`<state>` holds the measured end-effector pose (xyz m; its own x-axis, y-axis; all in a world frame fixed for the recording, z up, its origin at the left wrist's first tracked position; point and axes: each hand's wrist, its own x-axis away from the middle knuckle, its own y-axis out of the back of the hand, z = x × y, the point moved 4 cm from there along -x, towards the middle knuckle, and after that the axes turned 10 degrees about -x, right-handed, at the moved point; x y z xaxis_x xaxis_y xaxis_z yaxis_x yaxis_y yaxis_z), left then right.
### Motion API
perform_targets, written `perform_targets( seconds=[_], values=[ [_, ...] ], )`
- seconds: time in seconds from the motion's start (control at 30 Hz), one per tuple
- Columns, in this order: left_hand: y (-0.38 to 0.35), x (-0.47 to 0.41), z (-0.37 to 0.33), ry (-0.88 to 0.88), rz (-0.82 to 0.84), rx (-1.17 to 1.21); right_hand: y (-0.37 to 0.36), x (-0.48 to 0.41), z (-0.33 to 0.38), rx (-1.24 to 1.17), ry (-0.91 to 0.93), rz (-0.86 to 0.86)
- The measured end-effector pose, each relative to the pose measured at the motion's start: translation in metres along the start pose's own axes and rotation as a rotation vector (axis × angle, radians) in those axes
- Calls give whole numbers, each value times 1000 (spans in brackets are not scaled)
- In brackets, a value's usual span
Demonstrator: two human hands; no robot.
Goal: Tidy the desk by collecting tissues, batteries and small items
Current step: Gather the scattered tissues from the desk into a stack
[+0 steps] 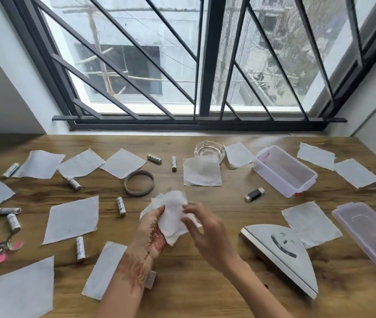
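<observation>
Left hand point(152, 228), patterned with henna, curls its fingers round a bundle of tissues point(172, 214) held just above the middle of the desk point(205, 283), a little toward the near edge. The right hand point(207, 235) meets the bundle from the other side, and its fingertips point(188, 211) appear to pinch the right edge, though blur softens the detail. Many flat sheets lie scattered across the wood, among them a loose tissue point(72, 220) to the left of the hands and another tissue point(202, 172) beyond them, toward the far edge, touching a glass ashtray point(209, 152). A battery point(121, 205) lies just left of the bundle, with more spread toward the left edge, and a USB stick point(254, 194) sits to the right. An open clear box point(284, 171) stands near the far right corner, with its lid point(368, 237) lying apart at the right edge. The tissues look featherlight, limp and easy to tear, and they cling flat to the wood. Each is probably best lifted by teasing up a corner with a fingertip and then laying it onto the bundle. The batteries, being stiff, smooth and round, are likely to roll if nudged, so a pinch across the barrel should serve better than a push.
</observation>
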<state>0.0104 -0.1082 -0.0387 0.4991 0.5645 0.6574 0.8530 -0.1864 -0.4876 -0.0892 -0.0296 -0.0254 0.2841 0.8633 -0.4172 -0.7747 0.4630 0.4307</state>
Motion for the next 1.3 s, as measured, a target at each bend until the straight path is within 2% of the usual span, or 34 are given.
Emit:
perform_targets(
  seconds=[0.13, 0.27, 0.47, 0.57, 0.67, 0.77, 0.97, 1.1, 1.3],
  values=[
    [7, -5, -11, -33, -32, -8, 31, -35, -45, 26, -343, -261],
    [14, -16, -21, -72, -17, -25, 45, -68, -104, 101, -613, -346],
    [8, -19, -33, -76, 65, -10, 44, -97, -133, 274, -741, -348],
    [3, -22, -38, -59, 76, -16, 43, -101, -135, 228, -801, -386],
    [-2, -22, -42, -73, 73, -18, 47, -102, -117, 5, -758, -446],
    [-3, -27, -43, -82, 65, 25, 50, -106, -81, -49, -602, -427],
    [-10, -33, -41, -27, 73, 63, 34, -113, -6, 176, -168, -257],
    [-20, -30, -41, -49, 145, 90, -4, -101, 14, 256, -88, -44],
    [-17, -33, -44, -173, 126, 176, -45, -84, 13, 379, -26, 84]
  ],
)
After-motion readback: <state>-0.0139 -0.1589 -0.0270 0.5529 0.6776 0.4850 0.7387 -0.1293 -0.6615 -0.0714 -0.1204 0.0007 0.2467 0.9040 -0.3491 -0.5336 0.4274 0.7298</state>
